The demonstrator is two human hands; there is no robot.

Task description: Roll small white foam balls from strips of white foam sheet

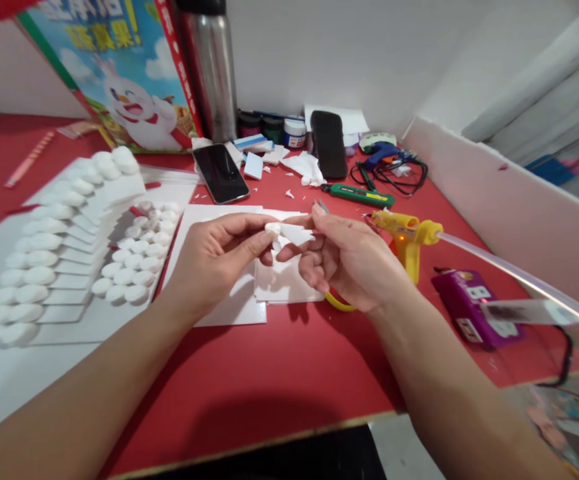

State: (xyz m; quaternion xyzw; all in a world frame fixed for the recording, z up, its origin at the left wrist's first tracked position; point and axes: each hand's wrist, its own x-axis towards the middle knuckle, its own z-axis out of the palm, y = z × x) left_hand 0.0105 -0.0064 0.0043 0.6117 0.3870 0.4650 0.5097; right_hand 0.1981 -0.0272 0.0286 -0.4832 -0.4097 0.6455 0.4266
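Head view: both hands meet over the middle of the red table (279, 373). Left hand (214, 257) and right hand (347, 257) each pinch a small white foam piece (289, 233) between thumb and fingertips, other fingers curled. White sheets (239, 293) lie directly below. Yellow glue gun (407, 237) stands just right of right hand. Rows of white foam shapes (69, 247) near the left edge; phone (220, 173) toward the far edge.

Small white piece (289, 235): shape partly hidden by fingers (249, 245) of both hands. Glue stick (519, 277) cut off at right edge. Steel flask (209, 67) and picture box (114, 67): tops cut by upper edge. Purple box (469, 307) label too blurred to read. Both forearms leave bottom edge.
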